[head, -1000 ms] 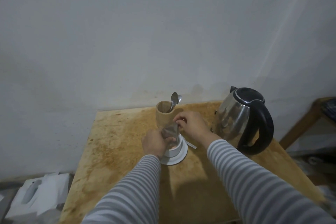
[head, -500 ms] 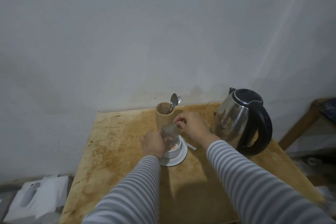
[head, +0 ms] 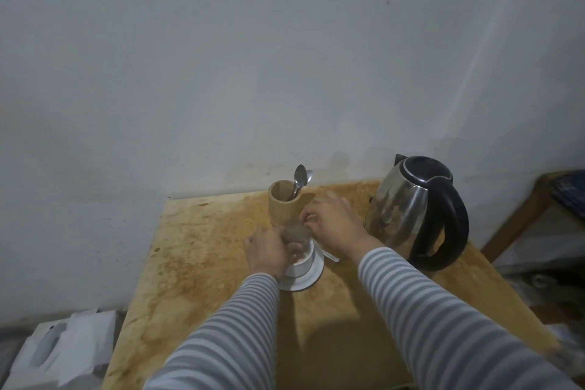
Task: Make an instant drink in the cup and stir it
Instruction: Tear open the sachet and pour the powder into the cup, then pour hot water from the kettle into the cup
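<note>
A white cup (head: 303, 264) stands on a white saucer (head: 311, 279) in the middle of the stained wooden table (head: 202, 263). Light powder shows inside the cup. My left hand (head: 265, 252) holds a brown drink sachet (head: 296, 235) tilted over the cup's rim. My right hand (head: 332, 220) is just behind the sachet's upper end, fingers bent and blurred; whether it still grips the sachet is unclear. A wooden holder (head: 284, 204) with two spoons (head: 300, 179) stands behind the cup.
A steel kettle (head: 408, 212) with a black handle stands right of the cup, close to my right wrist. A torn strip (head: 330, 257) lies by the saucer. White foam packaging (head: 66, 351) sits on the floor at left. A wooden stool (head: 538, 203) is at far right.
The sachet has tipped lower over the cup. My right hand has lifted and shifted up and back from the sachet's top, with its fingers now blurred.
</note>
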A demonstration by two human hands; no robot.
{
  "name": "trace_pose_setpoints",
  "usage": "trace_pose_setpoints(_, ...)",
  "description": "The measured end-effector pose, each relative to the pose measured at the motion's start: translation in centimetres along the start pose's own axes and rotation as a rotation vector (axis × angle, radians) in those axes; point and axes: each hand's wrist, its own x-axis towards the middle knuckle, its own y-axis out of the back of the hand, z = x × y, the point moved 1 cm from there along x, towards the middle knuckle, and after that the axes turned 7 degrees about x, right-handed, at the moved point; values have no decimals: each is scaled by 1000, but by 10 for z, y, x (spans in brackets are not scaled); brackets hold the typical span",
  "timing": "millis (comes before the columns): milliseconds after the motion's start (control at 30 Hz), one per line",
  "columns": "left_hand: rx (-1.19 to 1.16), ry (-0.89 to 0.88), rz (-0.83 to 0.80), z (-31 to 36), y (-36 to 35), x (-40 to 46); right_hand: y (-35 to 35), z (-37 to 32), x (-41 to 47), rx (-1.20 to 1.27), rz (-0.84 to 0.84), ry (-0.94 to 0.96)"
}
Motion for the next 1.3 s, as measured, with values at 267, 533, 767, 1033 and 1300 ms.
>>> trace_pose_setpoints(267, -85, 9, -83, -20, -7, -7, -4, 28, -20, -17, 10, -273)
trace_pose_setpoints(533, -3, 20, -167, -40, -13, -15, -43, 72, -46, 1014, 155, -1103)
trace_pose_setpoints(767, -247, 60, -117, -56, -21, -25, -73, 70, -43, 1474, 185, -1198)
trace_pose_setpoints(1033, -206, 54, -114, -58, -22, -26, -102, 72, -30, 1209, 271, -1382)
trace_pose_setpoints(1300, -144, 84, -115, -52, -19, -29, -77, 76, -59, 1260, 228, -1312)
